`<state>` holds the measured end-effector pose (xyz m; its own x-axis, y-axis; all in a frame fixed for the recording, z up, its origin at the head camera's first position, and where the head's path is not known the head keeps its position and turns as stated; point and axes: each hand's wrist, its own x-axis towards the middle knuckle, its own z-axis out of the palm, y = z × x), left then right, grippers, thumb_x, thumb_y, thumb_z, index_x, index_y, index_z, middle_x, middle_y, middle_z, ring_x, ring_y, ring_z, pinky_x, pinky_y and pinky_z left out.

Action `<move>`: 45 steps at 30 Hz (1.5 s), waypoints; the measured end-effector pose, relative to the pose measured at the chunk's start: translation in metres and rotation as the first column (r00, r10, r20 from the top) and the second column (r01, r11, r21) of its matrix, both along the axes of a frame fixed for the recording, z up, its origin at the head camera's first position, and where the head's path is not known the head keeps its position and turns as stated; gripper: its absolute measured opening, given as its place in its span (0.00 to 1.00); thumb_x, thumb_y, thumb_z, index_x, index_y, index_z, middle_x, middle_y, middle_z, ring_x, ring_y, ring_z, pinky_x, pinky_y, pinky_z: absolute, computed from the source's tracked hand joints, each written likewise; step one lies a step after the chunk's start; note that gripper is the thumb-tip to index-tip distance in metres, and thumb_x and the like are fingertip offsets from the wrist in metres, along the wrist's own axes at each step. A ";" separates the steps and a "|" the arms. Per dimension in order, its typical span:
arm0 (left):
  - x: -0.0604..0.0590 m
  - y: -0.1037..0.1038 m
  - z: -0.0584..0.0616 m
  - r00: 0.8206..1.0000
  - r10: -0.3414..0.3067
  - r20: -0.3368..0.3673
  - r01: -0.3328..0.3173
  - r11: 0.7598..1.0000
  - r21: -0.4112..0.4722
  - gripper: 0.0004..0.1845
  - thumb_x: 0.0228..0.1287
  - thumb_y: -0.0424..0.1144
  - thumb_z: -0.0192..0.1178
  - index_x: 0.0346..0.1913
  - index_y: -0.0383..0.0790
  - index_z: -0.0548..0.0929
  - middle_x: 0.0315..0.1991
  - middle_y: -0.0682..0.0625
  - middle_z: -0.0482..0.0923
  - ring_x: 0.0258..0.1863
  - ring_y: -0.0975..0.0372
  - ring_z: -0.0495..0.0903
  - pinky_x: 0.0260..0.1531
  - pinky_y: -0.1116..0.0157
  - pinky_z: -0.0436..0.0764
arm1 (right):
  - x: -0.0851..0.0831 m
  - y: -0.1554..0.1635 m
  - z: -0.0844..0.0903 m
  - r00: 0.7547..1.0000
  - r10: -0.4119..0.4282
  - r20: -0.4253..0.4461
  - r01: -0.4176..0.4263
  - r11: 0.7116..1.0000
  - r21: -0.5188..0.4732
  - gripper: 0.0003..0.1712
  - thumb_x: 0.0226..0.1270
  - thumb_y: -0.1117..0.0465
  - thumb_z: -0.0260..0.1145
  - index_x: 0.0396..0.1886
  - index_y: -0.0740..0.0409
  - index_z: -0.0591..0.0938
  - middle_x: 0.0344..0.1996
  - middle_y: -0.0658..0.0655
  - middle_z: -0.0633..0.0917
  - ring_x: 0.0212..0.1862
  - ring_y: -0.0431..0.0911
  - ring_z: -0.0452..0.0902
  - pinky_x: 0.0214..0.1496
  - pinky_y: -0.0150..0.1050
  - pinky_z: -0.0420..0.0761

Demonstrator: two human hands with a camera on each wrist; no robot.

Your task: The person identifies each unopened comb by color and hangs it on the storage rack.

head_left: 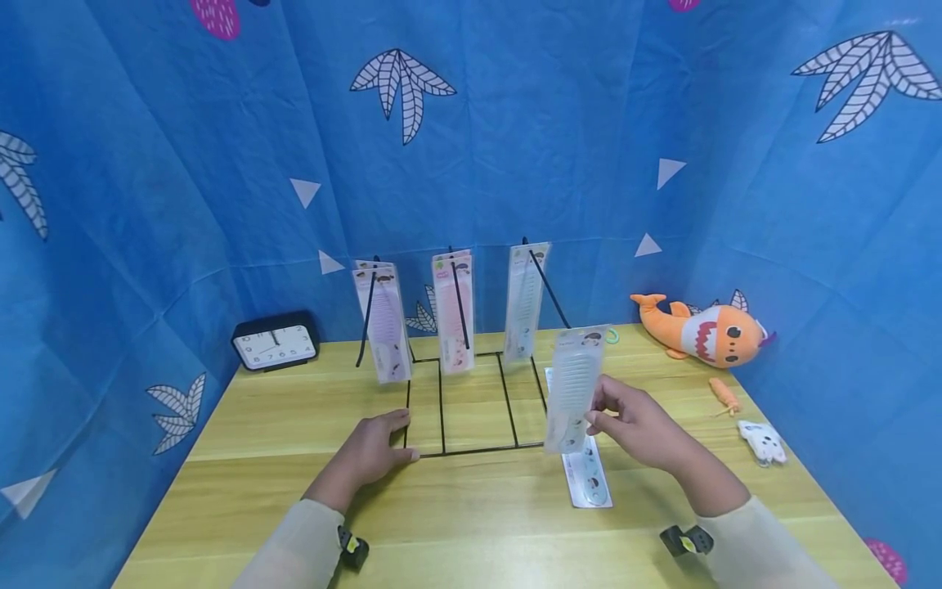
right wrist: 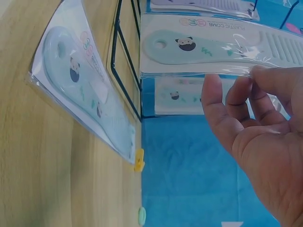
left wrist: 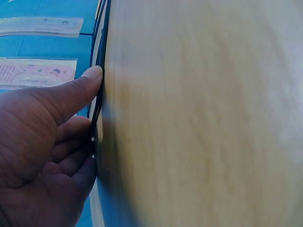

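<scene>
My right hand (head_left: 634, 421) pinches a pale green comb in a clear package (head_left: 574, 393) by its lower right edge, thumb in front. The package stands nearly upright, its top beside the tip of the right hook (head_left: 549, 288); whether they touch I cannot tell. A second packaged green comb (head_left: 586, 478) lies on the table behind and below it. My left hand (head_left: 375, 446) rests at the front left corner of the black wire rack (head_left: 471, 450), thumb and fingers spread apart. In the left wrist view the thumb touches a black wire.
Purple packaged combs (head_left: 383, 327), pink ones (head_left: 453, 311) and a green one (head_left: 524, 303) hang on the rack's hooks. A black clock (head_left: 275, 342) stands at the back left. An orange shark plush (head_left: 699, 331), a small orange item (head_left: 724, 395) and a white toy (head_left: 762, 442) lie along the right.
</scene>
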<state>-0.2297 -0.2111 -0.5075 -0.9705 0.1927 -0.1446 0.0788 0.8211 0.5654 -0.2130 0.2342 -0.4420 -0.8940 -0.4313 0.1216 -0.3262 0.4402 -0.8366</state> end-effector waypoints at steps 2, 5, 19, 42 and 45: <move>0.000 0.000 0.000 1.000 0.003 0.003 -0.003 1.000 0.001 0.38 0.70 0.45 0.77 0.77 0.36 0.77 0.82 0.46 0.71 0.83 0.43 0.65 0.84 0.42 0.67 | 0.000 -0.002 -0.001 1.000 0.005 -0.001 -0.005 1.000 0.006 0.10 0.82 0.69 0.63 0.57 0.54 0.80 0.59 0.60 0.88 0.55 0.55 0.86 0.50 0.38 0.94; 0.000 0.000 -0.001 1.000 0.007 0.004 -0.007 1.000 0.001 0.38 0.70 0.45 0.77 0.78 0.36 0.77 0.82 0.47 0.71 0.84 0.44 0.65 0.84 0.43 0.66 | -0.001 -0.004 -0.001 1.000 0.010 0.002 -0.010 1.000 0.011 0.12 0.83 0.68 0.63 0.59 0.54 0.80 0.60 0.60 0.87 0.56 0.55 0.86 0.50 0.38 0.94; 0.001 0.000 -0.002 1.000 0.004 -0.001 -0.004 1.000 0.001 0.37 0.70 0.45 0.77 0.77 0.35 0.77 0.82 0.46 0.71 0.83 0.43 0.66 0.84 0.42 0.67 | -0.003 -0.009 -0.003 1.000 0.010 0.020 -0.010 1.000 -0.005 0.10 0.84 0.68 0.62 0.57 0.54 0.81 0.61 0.61 0.87 0.58 0.55 0.86 0.53 0.53 0.94; 0.001 0.000 -0.002 1.000 0.010 0.011 -0.010 1.000 0.011 0.38 0.69 0.45 0.77 0.78 0.36 0.77 0.82 0.47 0.71 0.84 0.44 0.65 0.84 0.42 0.67 | -0.050 -0.036 0.001 0.996 -0.068 0.059 0.073 0.994 -0.079 0.04 0.87 0.66 0.58 0.53 0.62 0.75 0.44 0.63 0.81 0.46 0.52 0.84 0.51 0.51 0.95; 0.001 0.000 -0.002 1.000 0.008 0.008 -0.008 1.000 0.014 0.38 0.70 0.44 0.77 0.78 0.36 0.77 0.82 0.47 0.70 0.84 0.44 0.65 0.84 0.42 0.67 | -0.060 -0.039 0.001 0.995 -0.085 0.049 0.089 0.993 -0.076 0.05 0.87 0.66 0.58 0.54 0.63 0.75 0.44 0.63 0.80 0.45 0.53 0.83 0.51 0.53 0.95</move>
